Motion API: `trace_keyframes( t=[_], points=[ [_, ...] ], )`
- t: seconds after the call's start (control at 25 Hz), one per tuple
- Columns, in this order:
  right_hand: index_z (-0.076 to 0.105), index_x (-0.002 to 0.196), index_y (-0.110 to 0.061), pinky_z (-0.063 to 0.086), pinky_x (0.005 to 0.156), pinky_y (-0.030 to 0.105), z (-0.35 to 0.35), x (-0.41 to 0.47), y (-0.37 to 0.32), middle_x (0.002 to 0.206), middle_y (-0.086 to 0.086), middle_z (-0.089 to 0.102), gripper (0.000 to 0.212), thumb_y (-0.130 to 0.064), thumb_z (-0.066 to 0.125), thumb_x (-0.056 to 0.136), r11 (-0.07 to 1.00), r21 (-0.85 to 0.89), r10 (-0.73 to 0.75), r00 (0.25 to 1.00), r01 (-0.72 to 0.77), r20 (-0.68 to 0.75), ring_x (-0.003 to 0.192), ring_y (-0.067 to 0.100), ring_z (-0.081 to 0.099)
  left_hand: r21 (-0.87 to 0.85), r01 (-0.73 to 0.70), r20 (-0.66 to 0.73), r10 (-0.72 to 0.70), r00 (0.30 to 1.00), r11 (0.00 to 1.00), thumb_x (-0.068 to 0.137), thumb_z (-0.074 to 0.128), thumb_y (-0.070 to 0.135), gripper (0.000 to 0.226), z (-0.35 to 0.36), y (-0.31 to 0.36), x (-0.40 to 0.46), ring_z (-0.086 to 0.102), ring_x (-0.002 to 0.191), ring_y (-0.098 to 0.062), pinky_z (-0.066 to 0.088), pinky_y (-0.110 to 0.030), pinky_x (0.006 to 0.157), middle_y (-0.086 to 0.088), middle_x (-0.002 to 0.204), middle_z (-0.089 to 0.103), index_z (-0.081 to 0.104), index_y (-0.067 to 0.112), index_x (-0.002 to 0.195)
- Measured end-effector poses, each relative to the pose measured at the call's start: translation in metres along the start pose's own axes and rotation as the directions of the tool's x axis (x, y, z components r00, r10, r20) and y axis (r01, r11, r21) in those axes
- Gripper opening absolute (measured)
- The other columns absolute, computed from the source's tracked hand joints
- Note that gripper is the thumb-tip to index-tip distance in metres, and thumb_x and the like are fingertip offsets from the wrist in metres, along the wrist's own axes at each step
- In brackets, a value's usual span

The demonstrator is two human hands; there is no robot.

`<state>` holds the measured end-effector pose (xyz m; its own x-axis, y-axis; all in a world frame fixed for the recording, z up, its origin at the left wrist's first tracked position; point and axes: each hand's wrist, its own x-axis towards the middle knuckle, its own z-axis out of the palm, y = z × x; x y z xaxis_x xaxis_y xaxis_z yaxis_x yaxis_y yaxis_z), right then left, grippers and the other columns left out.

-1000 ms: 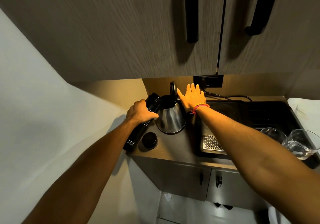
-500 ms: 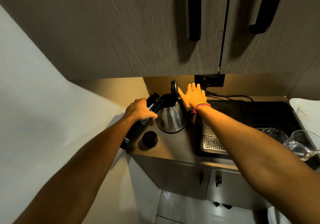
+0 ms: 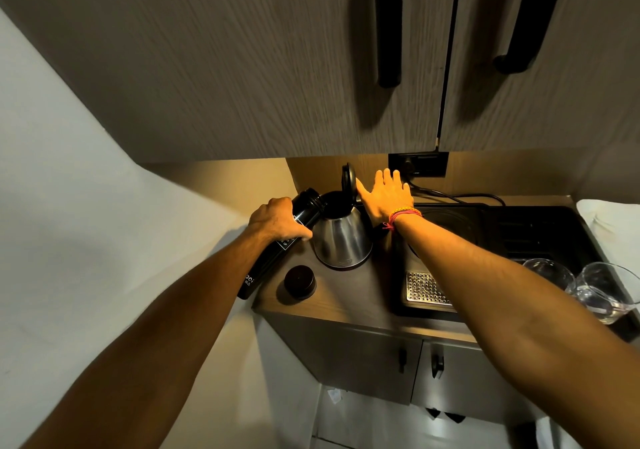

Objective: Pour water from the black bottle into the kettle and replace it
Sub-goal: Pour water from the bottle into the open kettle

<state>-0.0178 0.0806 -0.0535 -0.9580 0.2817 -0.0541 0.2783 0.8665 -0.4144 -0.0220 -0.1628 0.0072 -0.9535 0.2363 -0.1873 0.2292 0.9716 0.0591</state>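
Note:
A steel kettle stands on the counter with its black lid tipped upright. My left hand grips the black bottle, which is tilted so its open mouth rests at the kettle's rim. No water stream can be made out. My right hand is flat with fingers spread, its thumb against the raised lid; whether it grips the kettle handle underneath is hidden. The bottle's black cap lies on the counter in front of the kettle.
A black sink unit with a metal drain grate lies to the right, two glasses on its near corner. A wall socket with a cord sits behind. Upper cabinet doors hang low overhead. A white cloth is far right.
Both hands, the bottle and the kettle keep the same pose; only the head camera has shifted slightly.

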Motion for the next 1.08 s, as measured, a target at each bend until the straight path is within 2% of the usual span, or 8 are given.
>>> trace_keyframes(
  t=[0.36,0.6,0.76,1.08],
  points=[
    [0.017,0.159,-0.006,0.012,0.125,0.054,-0.001,-0.001,0.001,0.167,0.014,0.013,0.1,-0.077,0.009,0.088,1.0,-0.008,-0.003,1.0,0.003,0.001,0.156,0.033,0.007,0.03,-0.015,0.009,0.014,1.0,0.999,0.063,0.079,0.051,0.073,-0.009,0.002,-0.003,0.057,0.096,-0.025,0.051,-0.037,0.076,-0.007,0.111,0.058,0.051,0.013,0.118],
    [0.017,0.159,-0.007,0.011,0.125,0.054,-0.001,-0.002,-0.001,0.167,0.014,0.013,0.099,-0.077,0.01,0.089,1.0,-0.006,0.006,1.0,-0.006,0.004,0.156,0.033,0.007,0.038,-0.017,0.019,0.017,1.0,0.999,0.06,0.079,0.052,0.072,-0.012,0.001,-0.003,0.057,0.095,-0.025,0.05,-0.035,0.073,-0.006,0.107,0.057,0.051,0.014,0.115],
    [0.017,0.159,-0.007,0.012,0.125,0.054,-0.002,-0.003,-0.001,0.167,0.014,0.013,0.099,-0.076,0.011,0.089,1.0,-0.008,0.006,1.0,-0.006,0.001,0.156,0.033,0.007,0.045,-0.016,0.026,0.015,1.0,0.999,0.057,0.079,0.052,0.071,-0.015,0.002,-0.005,0.059,0.092,-0.024,0.056,-0.04,0.08,-0.005,0.104,0.059,0.052,0.016,0.112],
    [0.017,0.159,-0.007,0.011,0.125,0.054,-0.005,-0.005,-0.001,0.168,0.013,0.013,0.097,-0.076,0.011,0.09,1.0,-0.016,0.009,1.0,-0.009,0.009,0.156,0.032,0.007,0.034,-0.036,0.025,0.035,0.999,0.999,0.057,0.078,0.053,0.071,-0.021,0.004,-0.006,0.059,0.09,-0.024,0.055,-0.038,0.078,-0.005,0.101,0.059,0.053,0.016,0.111]
  ],
)
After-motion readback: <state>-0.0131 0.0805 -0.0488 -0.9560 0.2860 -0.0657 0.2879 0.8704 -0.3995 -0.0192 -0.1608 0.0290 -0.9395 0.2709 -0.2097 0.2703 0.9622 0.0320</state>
